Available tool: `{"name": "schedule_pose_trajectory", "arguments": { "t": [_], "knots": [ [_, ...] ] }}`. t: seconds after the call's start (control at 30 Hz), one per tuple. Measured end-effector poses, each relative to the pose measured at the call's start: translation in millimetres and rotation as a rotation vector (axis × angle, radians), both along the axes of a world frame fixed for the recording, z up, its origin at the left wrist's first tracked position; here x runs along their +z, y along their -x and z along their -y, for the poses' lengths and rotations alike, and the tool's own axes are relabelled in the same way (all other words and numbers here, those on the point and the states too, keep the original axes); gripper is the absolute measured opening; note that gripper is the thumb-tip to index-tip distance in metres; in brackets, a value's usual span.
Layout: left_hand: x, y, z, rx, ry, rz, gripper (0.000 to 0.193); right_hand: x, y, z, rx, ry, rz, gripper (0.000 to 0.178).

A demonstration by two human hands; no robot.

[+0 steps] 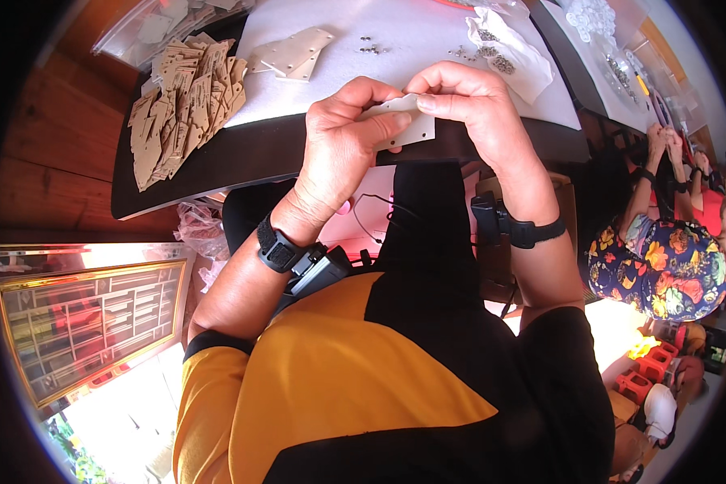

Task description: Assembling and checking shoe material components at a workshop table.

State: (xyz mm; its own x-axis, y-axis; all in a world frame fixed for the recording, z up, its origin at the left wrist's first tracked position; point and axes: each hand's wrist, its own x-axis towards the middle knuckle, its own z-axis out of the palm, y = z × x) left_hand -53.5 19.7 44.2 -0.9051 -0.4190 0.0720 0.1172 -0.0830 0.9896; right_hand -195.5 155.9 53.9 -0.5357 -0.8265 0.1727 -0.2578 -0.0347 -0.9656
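A thin cream plate (418, 131) with small holes along its edges is held up in front of the table's near edge. My left hand (343, 129) grips its left side, thumb lying across the face. At the plate's upper edge, my right hand (469, 95) is closed in a pinch between thumb and forefinger. Whether a small part sits between those fingertips is hidden. Beyond my hands, loose cream plates (294, 52) overlap on a white sheet (282, 103). Several tiny metal pieces (371, 48) lie scattered to their right.
Tan flat pieces (187, 101) form a heap on the dark table's (157, 198) left side. A plastic bag (149, 28) stands behind it. At back right, small metal parts (500, 60) rest on white plastic. Another person in a floral garment (661, 266) works at the far right.
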Motion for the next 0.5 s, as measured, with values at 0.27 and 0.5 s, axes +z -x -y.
{"name": "schedule_pose_trajectory", "arguments": {
  "t": [0.27, 0.5],
  "knots": [
    [-1.0, -0.2, 0.5, -0.002, 0.009, -0.016, 0.014, 0.7, 0.6, -1.0, 0.042, -0.032, 0.039, 0.011],
    [-0.3, -1.2, 2.5, -0.028, -0.013, 0.0, 0.012, 3.1, 2.4, -0.3, 0.057, -0.067, 0.075, 0.01]
  ]
}}
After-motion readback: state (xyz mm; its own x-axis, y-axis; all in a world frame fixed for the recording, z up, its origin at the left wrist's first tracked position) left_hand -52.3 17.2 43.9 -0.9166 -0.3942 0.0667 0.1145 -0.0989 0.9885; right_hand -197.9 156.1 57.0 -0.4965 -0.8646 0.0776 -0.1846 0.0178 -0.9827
